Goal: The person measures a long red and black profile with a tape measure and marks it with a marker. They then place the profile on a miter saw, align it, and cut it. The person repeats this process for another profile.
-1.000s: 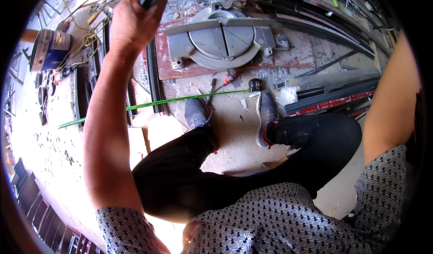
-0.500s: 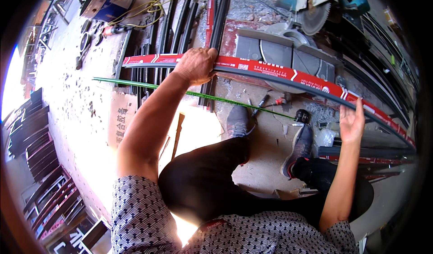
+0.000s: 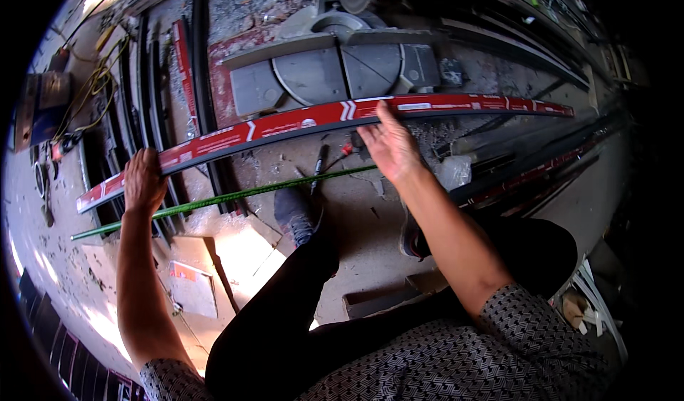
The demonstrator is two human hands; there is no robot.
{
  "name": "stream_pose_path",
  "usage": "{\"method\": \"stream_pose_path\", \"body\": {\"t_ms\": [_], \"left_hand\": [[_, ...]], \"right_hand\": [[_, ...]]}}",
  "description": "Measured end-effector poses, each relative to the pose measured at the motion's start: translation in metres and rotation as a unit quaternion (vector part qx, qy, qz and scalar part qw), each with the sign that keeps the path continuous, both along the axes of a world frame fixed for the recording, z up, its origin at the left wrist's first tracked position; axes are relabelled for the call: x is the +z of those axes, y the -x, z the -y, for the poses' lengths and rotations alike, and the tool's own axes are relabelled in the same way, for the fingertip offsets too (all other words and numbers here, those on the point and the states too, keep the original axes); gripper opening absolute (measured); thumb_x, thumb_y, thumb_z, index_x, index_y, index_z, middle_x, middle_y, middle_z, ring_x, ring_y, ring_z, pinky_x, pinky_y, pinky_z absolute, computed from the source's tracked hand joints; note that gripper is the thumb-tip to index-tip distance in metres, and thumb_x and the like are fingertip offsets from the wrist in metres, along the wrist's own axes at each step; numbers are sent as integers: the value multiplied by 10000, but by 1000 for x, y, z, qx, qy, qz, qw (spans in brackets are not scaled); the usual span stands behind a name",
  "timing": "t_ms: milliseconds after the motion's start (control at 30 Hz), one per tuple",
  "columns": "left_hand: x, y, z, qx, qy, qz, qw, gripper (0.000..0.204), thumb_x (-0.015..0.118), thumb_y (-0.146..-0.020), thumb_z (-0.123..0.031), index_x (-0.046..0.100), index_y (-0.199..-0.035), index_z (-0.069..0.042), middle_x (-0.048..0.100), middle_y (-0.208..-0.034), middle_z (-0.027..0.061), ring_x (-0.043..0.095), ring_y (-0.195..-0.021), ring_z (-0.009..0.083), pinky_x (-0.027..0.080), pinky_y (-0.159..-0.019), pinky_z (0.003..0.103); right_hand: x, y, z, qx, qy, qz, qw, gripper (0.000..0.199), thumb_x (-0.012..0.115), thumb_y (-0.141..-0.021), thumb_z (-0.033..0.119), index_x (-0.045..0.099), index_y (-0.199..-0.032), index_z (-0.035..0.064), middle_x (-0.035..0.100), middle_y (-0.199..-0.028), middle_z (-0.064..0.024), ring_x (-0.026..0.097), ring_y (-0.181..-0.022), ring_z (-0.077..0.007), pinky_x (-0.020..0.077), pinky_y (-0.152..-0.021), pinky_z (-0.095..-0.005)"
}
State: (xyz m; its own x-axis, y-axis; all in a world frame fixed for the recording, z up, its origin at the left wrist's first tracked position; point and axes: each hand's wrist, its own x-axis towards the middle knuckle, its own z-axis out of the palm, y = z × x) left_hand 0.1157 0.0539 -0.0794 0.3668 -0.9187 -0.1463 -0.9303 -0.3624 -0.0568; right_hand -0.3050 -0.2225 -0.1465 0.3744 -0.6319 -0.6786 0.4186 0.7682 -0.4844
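A long metal profile [image 3: 285, 125] wrapped in red and white film runs from lower left to upper right across the floor in front of a mitre saw [image 3: 335, 66]. My left hand [image 3: 144, 182] grips the profile near its left end. My right hand [image 3: 390, 143] rests on the profile's near edge at the middle, fingers spread and palm up. A thin green rod [image 3: 235, 196] lies below the profile, passing under both hands. My legs in dark trousers and a dark shoe [image 3: 296, 212] sit below it.
Several dark metal profiles [image 3: 153, 80] lie stacked at the left and more [image 3: 541, 155] at the right. A dark pen-like tool [image 3: 318, 166] lies near the green rod. A wooden block [image 3: 377, 300] and a cardboard piece [image 3: 191, 287] rest on the dusty concrete floor.
The view swung from left to right. The red profile now lies closer to the saw, my left hand holds its left end and my right hand has come up to touch its middle.
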Motion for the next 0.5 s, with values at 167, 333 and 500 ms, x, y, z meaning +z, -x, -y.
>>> {"method": "stream_pose_path", "body": {"t_ms": [167,333,500], "left_hand": [[-15,-8,8,14,-14,-17,1000,320,738,-787,-43,533,-1033,-48,578,-972,174,588,-1004,400,452,-966,493],[-23,38,51,-49,47,-27,997,364,775,-782,-73,536,-1055,-43,582,-985,165,591,-1008,388,452,-946,489],[-34,48,72,-47,41,-24,998,326,763,-800,-57,521,-1018,-57,589,-961,154,601,-973,381,451,-893,491]], "right_hand": [[-8,-42,-17,18,4,31,999,326,840,-932,343,671,-1171,199,690,-1157,37,615,-1158,-151,459,-1053,-422],[-17,-90,-45,33,-17,58,998,343,829,-941,374,655,-1161,177,667,-1132,37,612,-1128,-138,473,-1049,-411],[-31,-121,-57,49,-49,93,993,300,825,-945,341,666,-1160,204,661,-1179,47,603,-1185,-144,456,-1084,-384]]}}
